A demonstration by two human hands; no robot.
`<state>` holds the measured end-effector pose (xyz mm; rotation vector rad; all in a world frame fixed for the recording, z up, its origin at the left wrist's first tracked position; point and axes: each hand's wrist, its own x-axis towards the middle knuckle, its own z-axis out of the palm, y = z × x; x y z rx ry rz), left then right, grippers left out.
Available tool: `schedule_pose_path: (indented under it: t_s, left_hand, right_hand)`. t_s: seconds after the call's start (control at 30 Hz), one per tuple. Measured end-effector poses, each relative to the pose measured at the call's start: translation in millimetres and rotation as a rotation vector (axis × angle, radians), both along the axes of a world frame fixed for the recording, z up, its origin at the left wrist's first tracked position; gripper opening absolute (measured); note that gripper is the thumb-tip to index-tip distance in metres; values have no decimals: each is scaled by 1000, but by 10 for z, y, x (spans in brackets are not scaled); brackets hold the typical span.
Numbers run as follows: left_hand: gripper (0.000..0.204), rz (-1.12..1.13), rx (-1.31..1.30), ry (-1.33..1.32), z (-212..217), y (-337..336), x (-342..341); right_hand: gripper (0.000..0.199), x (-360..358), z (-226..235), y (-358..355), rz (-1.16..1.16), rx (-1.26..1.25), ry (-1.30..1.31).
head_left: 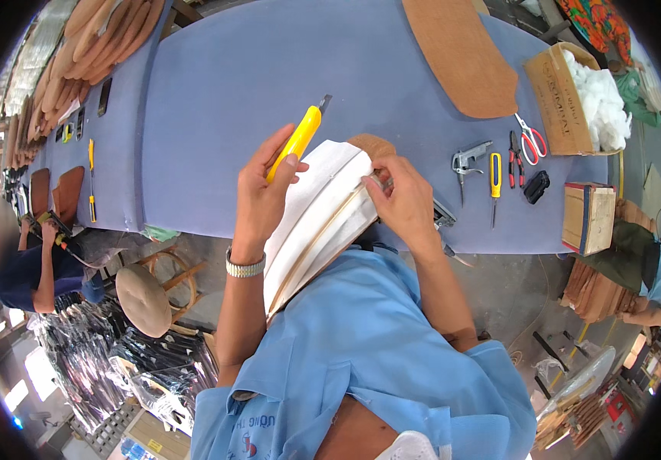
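My left hand [263, 192] is closed round a yellow snap-off utility knife [297, 142], its dark blade end pointing up and away. Below the knife a long panel [307, 211] leans from the table edge toward my lap. White cloth-like material covers most of it, a thin tan strip runs along its length, and a brown rounded end [373, 143] shows at the far tip. My right hand [407, 201] pinches the panel's right edge near that tip, thumb and fingers bent around it. Whatever lies between those fingertips is hidden.
On the blue table [215, 100], to the right, lie a staple gun [468, 159], a yellow screwdriver [495, 180], red-handled pliers [516, 157] and scissors [531, 142]. A carton [559, 103] holds white stuffing. A brown panel [461, 57] lies beyond. Another person [27, 249] works at left.
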<state>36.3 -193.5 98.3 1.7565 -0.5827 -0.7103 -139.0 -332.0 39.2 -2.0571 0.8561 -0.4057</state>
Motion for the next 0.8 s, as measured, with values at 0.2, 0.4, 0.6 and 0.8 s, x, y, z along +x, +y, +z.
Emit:
schedule_pose_path:
  t_s: [0.2, 0.4, 0.6, 0.8]
  left_hand:
    - [43, -142, 102, -103, -25, 110, -175]
    - [34, -252, 109, -443, -25, 53, -331]
    - [34, -380, 203, -607, 47, 17, -411]
    - [37, -431, 206, -721, -45, 1, -443]
  right_hand:
    - [23, 51, -399, 107, -253, 153, -188]
    - [17, 45, -676, 161, -325, 396, -384]
    - [14, 59, -775, 207, -333, 505, -476]
    - [14, 67, -763, 202, -330, 546, -478]
